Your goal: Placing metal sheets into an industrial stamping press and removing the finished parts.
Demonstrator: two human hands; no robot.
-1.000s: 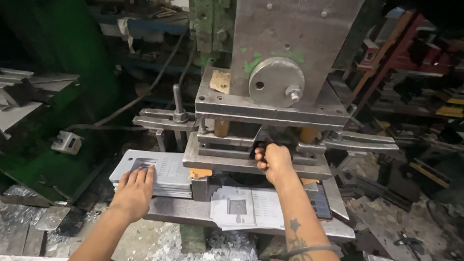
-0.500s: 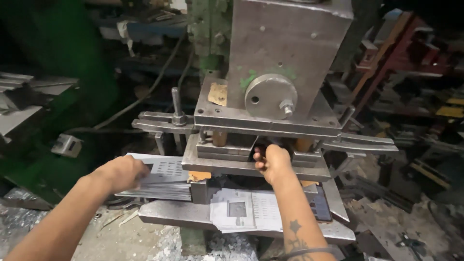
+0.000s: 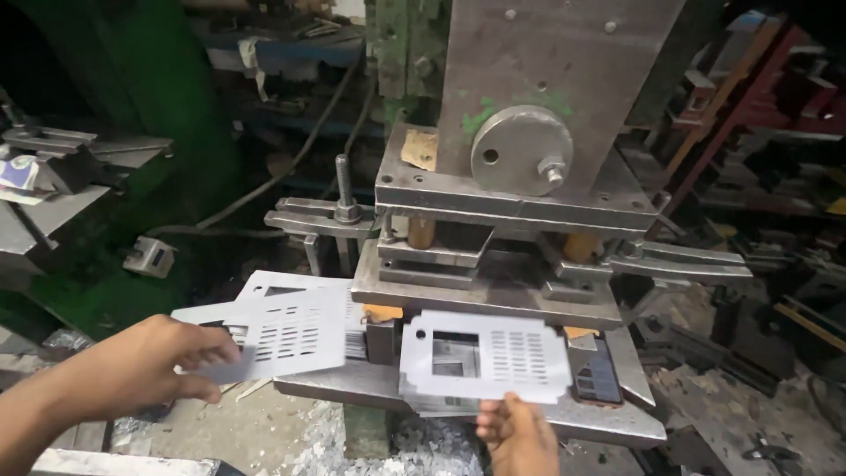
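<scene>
- At the near left, the left hand (image 3: 145, 366) pinches a punched sheet (image 3: 286, 330) by its near left corner, thumb on top and fingers under; the sheet hangs flat over a stack (image 3: 216, 316) of like sheets beside the press.
- At the near middle, the right hand (image 3: 520, 432) grips the near edge of a second sheet (image 3: 483, 357), slotted and with a square cut-out, lying over the bed (image 3: 634, 414) in front of the die.
- A light edge grip looks best for both: thin metal flexes and its punched edges may be sharp, so fingertips should stay off the slots.
- The die (image 3: 485, 282) sits just beyond the second sheet, the ram (image 3: 546, 79) above it; hands are best kept near of that gap.
- Scrap chips (image 3: 423, 441) lie under the bed; clutter fills the far right.
</scene>
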